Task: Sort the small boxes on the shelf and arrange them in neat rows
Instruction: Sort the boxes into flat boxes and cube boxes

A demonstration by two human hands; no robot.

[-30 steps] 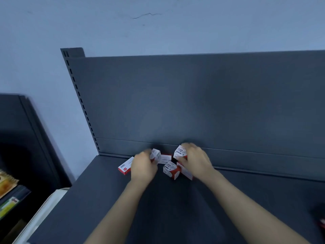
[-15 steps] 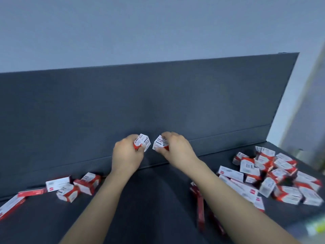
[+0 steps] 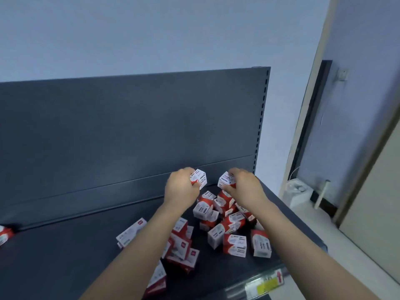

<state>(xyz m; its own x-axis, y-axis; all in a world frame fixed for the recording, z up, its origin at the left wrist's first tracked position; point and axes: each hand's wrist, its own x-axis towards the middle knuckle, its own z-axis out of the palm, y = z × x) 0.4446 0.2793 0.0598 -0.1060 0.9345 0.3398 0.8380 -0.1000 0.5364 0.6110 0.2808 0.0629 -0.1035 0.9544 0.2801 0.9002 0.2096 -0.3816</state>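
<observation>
Since a second ago the view is swung from the left end of the shelf (image 3: 65,256) to its right end, and both hands are carried across with it. A small cube-shaped box (image 3: 200,179) is held in the left hand (image 3: 180,188), the fingers (image 3: 185,171) curled round it; a like box (image 3: 226,180) is pinched in the right hand (image 3: 245,188), fingers clamped on its top and side. Both boxes are held lifted, just apart from each other, in front of the back panel (image 3: 129,126) and above the far edge of a loose heap of boxes (image 3: 218,221). It is judged that the pair is being brought over to join its own kind, so sorting is under way, while no neat row is yet laid out. No bin or tray is seen; the shelf alone serves as holder. On it the heap is spread at the right, tumbled at all angles, flatter long boxes (image 3: 129,233) are lying to its near left, and one stray box (image 3: 4,233) is cut off by the left edge
</observation>
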